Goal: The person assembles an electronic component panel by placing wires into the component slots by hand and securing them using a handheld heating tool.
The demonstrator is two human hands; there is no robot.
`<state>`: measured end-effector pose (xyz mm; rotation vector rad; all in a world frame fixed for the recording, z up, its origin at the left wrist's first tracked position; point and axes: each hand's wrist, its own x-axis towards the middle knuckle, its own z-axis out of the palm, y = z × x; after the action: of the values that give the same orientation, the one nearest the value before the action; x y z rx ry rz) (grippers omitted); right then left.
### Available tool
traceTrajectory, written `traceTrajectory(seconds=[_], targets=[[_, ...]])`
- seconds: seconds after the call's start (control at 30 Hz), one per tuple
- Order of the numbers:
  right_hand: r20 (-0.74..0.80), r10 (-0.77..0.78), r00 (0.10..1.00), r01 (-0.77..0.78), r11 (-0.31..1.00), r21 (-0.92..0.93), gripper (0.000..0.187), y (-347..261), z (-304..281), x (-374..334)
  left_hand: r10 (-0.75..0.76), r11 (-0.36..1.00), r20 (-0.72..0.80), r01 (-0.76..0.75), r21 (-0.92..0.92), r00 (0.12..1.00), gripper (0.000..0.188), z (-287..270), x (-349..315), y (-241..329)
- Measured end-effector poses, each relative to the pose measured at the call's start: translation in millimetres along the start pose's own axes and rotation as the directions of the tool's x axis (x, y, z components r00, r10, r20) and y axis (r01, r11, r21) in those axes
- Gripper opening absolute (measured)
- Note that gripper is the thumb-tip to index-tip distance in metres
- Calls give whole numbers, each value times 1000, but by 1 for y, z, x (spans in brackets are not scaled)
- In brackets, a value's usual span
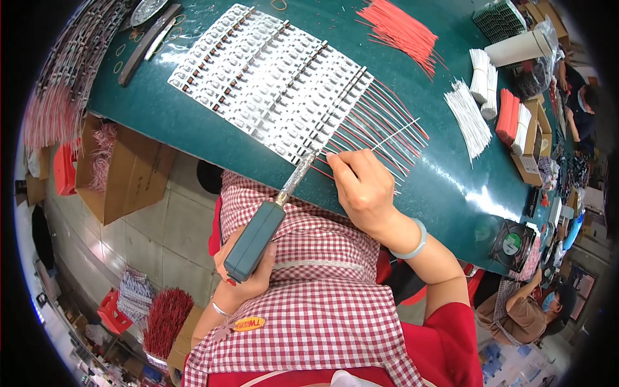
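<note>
Glossy tabletop (142, 106) — matt plastic tool body (256, 238), rough metal shaft (298, 175) — woven cloth apron (329, 316).

A yellow oval badge (249, 324) on the checked apron (322, 309) bears red lettering; the open cardboard box (132, 177) at the left carries dark print too small to read; the black fan's (501, 251) round green label (511, 244) shows pale marks, likewise illegible.

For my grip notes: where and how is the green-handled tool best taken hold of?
Likely by its blocky handle, from the apron side, wrapped by the left hand: the handle slants toward the apron, while the slim metal shaft points away.
</note>
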<state>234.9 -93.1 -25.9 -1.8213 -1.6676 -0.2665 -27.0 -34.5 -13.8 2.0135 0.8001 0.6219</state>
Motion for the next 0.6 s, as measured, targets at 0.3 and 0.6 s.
traceTrajectory(seconds=[0.3, 0.6], targets=[[7, -26, 1000, 26, 1000, -1, 28, -2, 1, 2, -32, 999, 25, 32, -17, 999, 20, -1, 1, 2], [44, -49, 998, 50, 999, -20, 25, -1, 1, 0, 59, 996, 25, -60, 70, 998, 19, 1, -3, -4]])
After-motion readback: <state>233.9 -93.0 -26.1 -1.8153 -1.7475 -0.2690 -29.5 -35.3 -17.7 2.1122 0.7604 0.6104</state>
